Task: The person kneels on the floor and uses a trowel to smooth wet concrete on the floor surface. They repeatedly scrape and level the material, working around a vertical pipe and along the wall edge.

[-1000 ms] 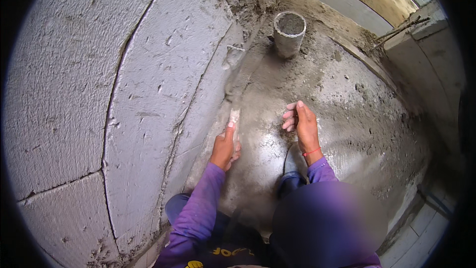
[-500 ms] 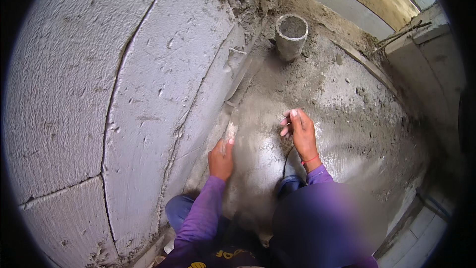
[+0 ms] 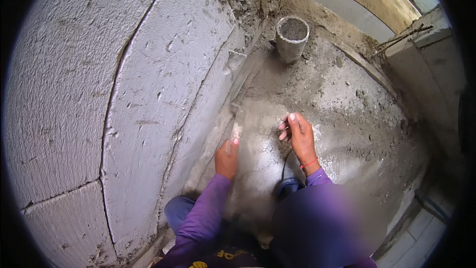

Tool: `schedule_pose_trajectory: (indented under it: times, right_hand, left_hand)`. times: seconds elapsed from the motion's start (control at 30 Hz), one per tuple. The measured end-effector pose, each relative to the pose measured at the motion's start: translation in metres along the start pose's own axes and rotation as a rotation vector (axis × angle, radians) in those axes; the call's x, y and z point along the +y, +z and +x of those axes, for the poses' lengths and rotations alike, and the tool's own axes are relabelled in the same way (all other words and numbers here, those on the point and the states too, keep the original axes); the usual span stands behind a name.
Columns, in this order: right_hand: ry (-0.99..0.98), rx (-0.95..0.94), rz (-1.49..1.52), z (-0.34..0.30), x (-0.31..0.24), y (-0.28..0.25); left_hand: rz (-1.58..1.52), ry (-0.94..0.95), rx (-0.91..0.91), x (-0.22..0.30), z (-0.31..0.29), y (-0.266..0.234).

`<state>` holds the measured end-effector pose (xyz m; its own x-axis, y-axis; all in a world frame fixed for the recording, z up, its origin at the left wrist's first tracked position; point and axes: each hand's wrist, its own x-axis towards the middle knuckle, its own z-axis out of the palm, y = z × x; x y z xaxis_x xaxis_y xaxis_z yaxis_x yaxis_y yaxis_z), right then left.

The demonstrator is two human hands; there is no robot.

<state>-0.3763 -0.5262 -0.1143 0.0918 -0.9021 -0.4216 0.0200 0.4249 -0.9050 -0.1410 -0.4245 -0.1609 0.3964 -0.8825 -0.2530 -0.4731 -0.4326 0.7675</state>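
Observation:
My left hand [image 3: 226, 160] is wrapped round the pale, mortar-crusted handle of a trowel [image 3: 237, 130], the thumb lying along it. A bent metal neck shows at the handle's far end, low beside the wall's foot. The blade blends into the grey surface, so its outline is hard to make out. My right hand [image 3: 300, 136] hovers over the floor to the right, its fingers loosely curled and apart, with nothing visible in them. A red cord circles that wrist. Grey block wall [image 3: 148, 89] rises to the left of my left hand.
A mortar-crusted bucket [image 3: 292, 39] stands at the far end of the dusty floor [image 3: 263, 154]. Crumbs of mortar [image 3: 364, 99] lie to the right. A board strip [image 3: 364, 64] and thin sticks [image 3: 404, 37] are by the far right corner. My shoe [image 3: 290, 183] is below my right hand.
My left hand and the trowel have shifted slightly to the right, a little away from the wall. My right hand stays almost where it was.

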Motion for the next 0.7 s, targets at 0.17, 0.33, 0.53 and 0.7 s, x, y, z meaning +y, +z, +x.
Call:
schedule_pose_trajectory:
  times: [0.17,0.33,0.53,0.7]
  right_hand:
    - [0.004,0.019,-0.023,0.001,-0.002,-0.004]
    - [-0.007,0.027,-0.019,-0.003,0.000,-0.008]
    - [-0.002,0.000,-0.020,-0.003,0.001,-0.005]
    - [-0.005,-0.006,-0.021,0.001,0.002,-0.003]
  left_hand:
    - [0.228,-0.088,0.006,0.019,0.008,-0.004]
    - [0.137,0.013,0.004,0.033,-0.002,0.006]
    - [0.129,0.019,0.006,0.028,0.001,0.009]
    - [0.317,-0.132,-0.055,0.023,0.024,-0.008]
